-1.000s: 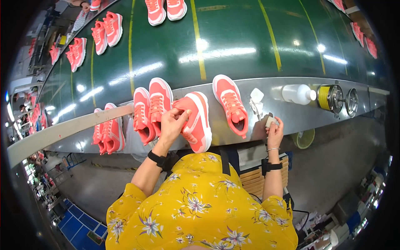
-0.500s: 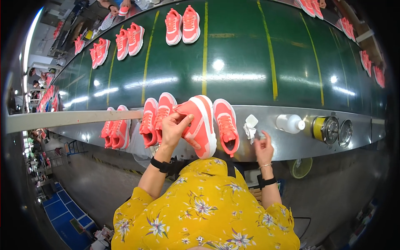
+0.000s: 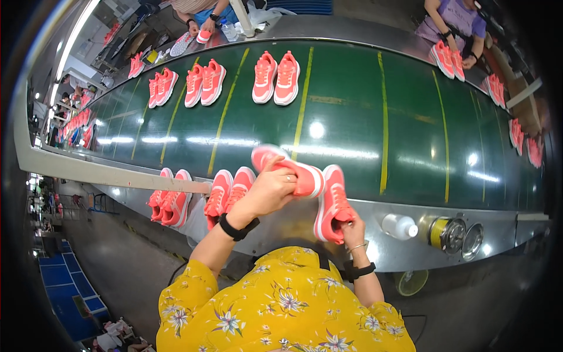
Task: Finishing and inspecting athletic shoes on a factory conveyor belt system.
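Note:
My left hand (image 3: 271, 189) is closed round a coral sneaker (image 3: 306, 179) with a white sole, held up over the belt's near edge. The toe points to the far left and looks a little blurred. My right hand (image 3: 354, 230) grips a second coral sneaker (image 3: 335, 201) at its heel collar, fingers partly hidden at the opening. This second shoe leans with its toe away from me, close to the first one. Left of my hands, a pair of matching sneakers (image 3: 218, 196) rests on the steel ledge (image 3: 281, 226), partly covered by my left arm.
A green belt (image 3: 352, 135) with yellow lines carries several pairs of coral sneakers (image 3: 275, 79). On the ledge to the right are a white bottle (image 3: 399, 226) and a round metal tin (image 3: 444, 233). A pale bar (image 3: 117, 176) crosses at left. Two people work across the belt.
My left hand has lifted its sneaker away from me and turned it toe-left. My right hand has moved left and taken hold of the other sneaker. The view has tilted up.

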Tool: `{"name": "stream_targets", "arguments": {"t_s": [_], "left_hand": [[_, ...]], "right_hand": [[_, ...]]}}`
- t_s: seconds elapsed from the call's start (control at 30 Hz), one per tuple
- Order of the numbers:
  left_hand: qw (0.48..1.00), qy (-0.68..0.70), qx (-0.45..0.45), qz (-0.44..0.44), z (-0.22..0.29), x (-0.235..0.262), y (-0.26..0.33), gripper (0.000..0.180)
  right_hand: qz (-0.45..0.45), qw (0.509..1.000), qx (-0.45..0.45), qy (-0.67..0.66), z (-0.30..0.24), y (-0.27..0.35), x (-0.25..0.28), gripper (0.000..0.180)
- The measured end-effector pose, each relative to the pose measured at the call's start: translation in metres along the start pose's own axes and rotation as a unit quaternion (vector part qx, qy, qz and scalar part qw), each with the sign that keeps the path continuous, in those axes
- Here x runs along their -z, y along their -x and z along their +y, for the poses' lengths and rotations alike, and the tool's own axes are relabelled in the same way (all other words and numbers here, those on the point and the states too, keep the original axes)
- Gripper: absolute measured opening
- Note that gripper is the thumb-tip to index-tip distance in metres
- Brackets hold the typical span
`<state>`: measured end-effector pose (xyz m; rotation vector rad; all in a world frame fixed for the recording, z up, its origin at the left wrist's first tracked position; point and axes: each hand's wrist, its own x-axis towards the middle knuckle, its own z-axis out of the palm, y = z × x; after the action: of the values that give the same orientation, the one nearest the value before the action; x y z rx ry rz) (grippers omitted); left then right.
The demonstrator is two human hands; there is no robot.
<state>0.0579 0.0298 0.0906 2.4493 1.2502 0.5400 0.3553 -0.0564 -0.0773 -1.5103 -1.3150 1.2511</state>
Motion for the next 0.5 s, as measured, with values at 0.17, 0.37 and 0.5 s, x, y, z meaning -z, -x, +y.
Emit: {"name": "stream_targets", "arguments": {"t_s": [0.17, 0.37, 0.5], "left_hand": [[0.978, -0.166, -0.121, -0.027, -0.045, -0.022, -0.056, 0.026], [0.959, -0.169, -0.061, -0.219, -0.121, -0.131, -0.096, 0.034], [0.998, -0.001, -0.013, -0.062, -0.114, -0.145, -0.091, 0.037]], "right_hand": [[0.137, 0.987, 0.051, 0.069, -0.051, -0.086, 0.009, 0.048], [0.11, 0.985, -0.025, 0.127, 0.003, -0.179, -0.009, 0.045], [0.168, 0.985, -0.036, -0.002, 0.001, -0.169, -0.025, 0.03]]}}
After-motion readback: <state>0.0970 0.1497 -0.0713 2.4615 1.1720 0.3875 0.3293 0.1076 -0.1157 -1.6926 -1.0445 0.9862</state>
